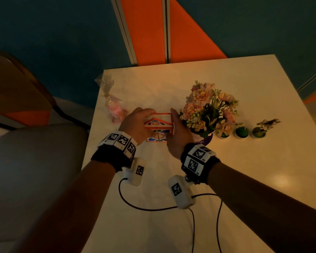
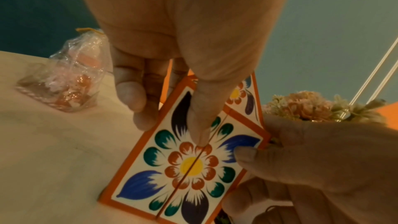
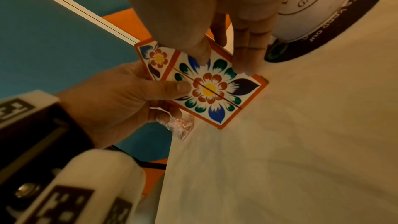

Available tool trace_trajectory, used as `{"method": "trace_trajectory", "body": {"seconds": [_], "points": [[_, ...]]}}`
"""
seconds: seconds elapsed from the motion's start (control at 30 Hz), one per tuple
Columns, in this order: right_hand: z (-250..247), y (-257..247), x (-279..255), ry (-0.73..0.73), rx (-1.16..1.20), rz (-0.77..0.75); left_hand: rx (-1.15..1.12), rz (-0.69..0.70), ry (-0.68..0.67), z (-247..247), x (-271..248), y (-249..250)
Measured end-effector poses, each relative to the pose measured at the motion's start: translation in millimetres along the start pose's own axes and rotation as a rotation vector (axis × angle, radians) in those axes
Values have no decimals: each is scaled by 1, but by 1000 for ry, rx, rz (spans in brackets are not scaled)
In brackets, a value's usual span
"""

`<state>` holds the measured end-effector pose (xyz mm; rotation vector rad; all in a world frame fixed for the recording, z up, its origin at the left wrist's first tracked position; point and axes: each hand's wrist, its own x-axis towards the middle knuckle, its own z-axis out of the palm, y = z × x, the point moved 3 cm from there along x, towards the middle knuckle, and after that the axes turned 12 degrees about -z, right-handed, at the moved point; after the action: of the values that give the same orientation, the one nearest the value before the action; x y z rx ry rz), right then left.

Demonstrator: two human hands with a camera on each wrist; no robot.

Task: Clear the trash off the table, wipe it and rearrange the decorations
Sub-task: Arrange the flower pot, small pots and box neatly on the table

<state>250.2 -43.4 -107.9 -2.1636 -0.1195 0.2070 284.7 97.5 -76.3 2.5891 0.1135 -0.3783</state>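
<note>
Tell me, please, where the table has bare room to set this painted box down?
The near table edge, crossed only by cables, is bare, as is the far right corner behind the bouquet. The painted box, in both hands, sits crowded between the plastic bag and bouquet.

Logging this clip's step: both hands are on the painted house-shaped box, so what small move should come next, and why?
Probably release it where it stands. The left hand and right hand hold the painted box by its sides, its base apparently on the table, beside the flower pot, left of the row of decorations.
</note>
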Motion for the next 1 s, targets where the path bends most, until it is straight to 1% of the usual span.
{"method": "trace_trajectory", "body": {"seconds": [0.17,0.27,0.33,0.47,0.53,0.6,0.63,0.67,0.7,0.73,0.77,0.83,0.9,1.0], "points": [[0,-2,1,3,5,-2,24,1,5,-1,1,0],[-1,0,1,-16,-4,24,25,-12,3,-2,1,-1],[0,-1,1,-23,27,21,25,-17,6,-3,-1,-1],[-2,-7,-2,-29,21,-4,39,-37,-27,-5,-4,-2],[-2,-5,-4,-42,3,-12,37,-112,-9,-17,-4,-10],[-6,-7,-8,-48,-20,-14,23,-266,91,-41,-3,-26],[-8,-9,-11,-68,4,-13,30,-374,135,-52,1,-39],[-8,-12,-16,-124,38,-3,10,-490,167,-62,5,-53],[-8,-13,-21,-165,39,8,-51,-609,186,-68,14,-69],[-9,-15,-25,-159,30,9,-139,-707,203,-73,21,-81],[-11,-15,-30,-141,22,2,-227,-774,206,-75,27,-87],[-11,-17,-42,-152,88,13,-344,-790,199,-71,41,-93],[-11,-19,-54,-182,138,31,-425,-759,176,-67,51,-87],[-23,-13,-74,-197,106,3,-445,-694,143,-60,59,-79]]}}
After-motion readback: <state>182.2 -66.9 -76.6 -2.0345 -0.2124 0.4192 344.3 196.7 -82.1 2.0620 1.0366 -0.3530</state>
